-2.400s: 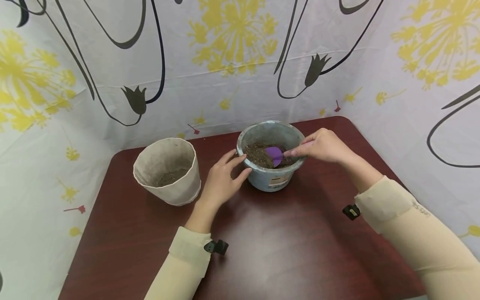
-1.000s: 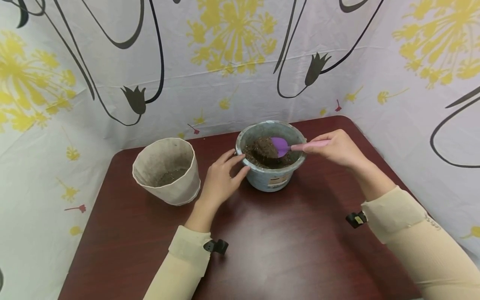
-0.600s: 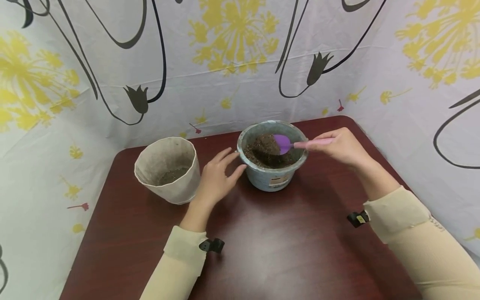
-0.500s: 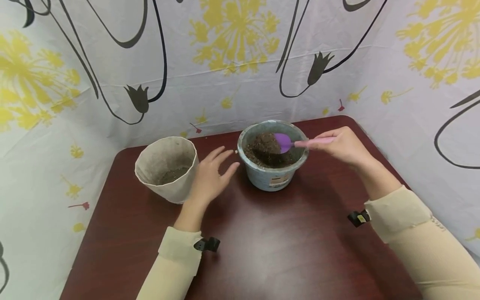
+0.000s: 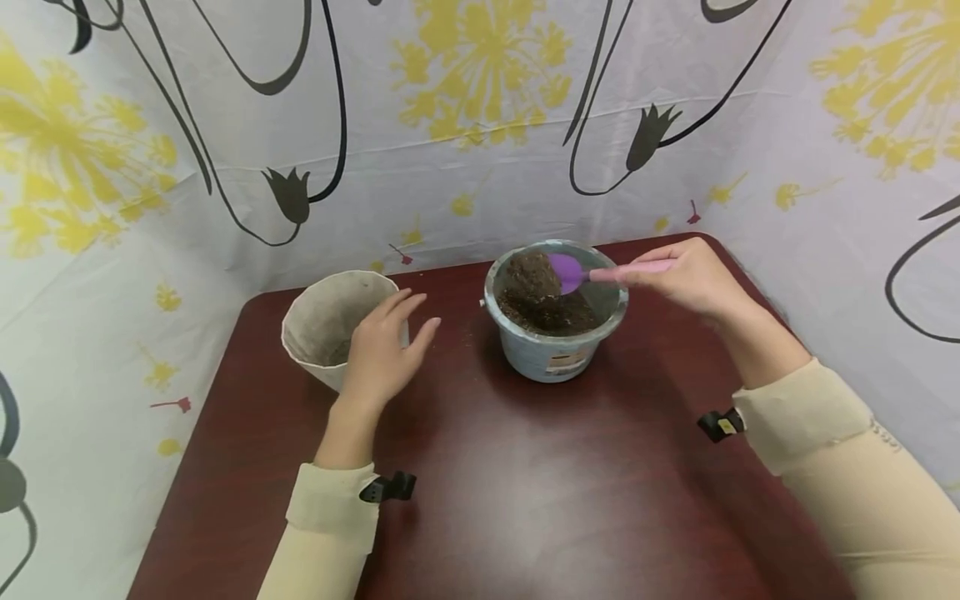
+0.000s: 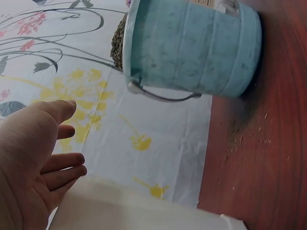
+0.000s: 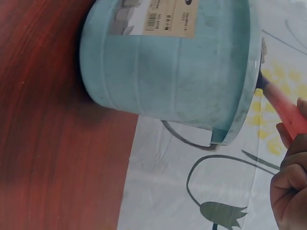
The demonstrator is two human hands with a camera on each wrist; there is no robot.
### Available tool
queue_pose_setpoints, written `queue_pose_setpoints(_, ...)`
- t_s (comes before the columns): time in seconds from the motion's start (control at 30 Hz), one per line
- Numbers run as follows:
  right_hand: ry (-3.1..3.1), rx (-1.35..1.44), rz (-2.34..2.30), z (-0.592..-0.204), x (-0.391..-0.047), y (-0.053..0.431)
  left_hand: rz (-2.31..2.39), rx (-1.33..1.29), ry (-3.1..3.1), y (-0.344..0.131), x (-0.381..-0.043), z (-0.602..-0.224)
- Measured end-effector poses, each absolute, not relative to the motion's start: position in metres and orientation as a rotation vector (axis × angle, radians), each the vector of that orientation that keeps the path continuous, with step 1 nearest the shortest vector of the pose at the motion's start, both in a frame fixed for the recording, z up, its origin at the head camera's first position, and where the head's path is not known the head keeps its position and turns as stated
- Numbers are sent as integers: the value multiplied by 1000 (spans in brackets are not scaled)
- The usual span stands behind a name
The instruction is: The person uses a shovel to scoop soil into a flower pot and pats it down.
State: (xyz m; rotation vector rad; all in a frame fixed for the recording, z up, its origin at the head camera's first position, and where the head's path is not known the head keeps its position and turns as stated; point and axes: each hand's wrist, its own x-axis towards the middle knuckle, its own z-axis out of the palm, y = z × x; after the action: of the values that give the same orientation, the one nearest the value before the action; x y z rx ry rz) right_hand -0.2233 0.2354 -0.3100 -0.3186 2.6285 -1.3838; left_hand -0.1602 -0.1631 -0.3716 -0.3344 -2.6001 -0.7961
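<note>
My right hand (image 5: 693, 275) grips the pink handle of a small trowel (image 5: 567, 272), whose purple blade carries a heap of dark soil (image 5: 534, 277). The loaded blade hangs over the mouth of a blue bucket (image 5: 551, 354) that holds more soil. In the right wrist view, the pink handle (image 7: 286, 109) slants past the bucket's rim. My left hand (image 5: 382, 350) has its fingers spread and holds nothing. It overlaps the right side of a white pot (image 5: 322, 321) in the head view, hiding part of that pot and the soil inside it.
A dark red table (image 5: 517, 483) bears both containers. Crumbs of soil (image 6: 240, 136) lie on it near the bucket. The bucket's wire handle (image 6: 165, 97) hangs down at its side. A patterned cloth (image 5: 495, 183) rises behind the table and along both sides.
My left hand has let go of the bucket's rim and moved left to the white pot. The trowel, pushed into the soil before, has come up loaded.
</note>
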Motion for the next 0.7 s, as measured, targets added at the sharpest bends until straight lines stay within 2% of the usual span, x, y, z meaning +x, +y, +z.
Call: queue_pose_setpoints(0.7,2652,-383,-1330,-304,-243,177,-782,-243,-2523,-214,-140,-372)
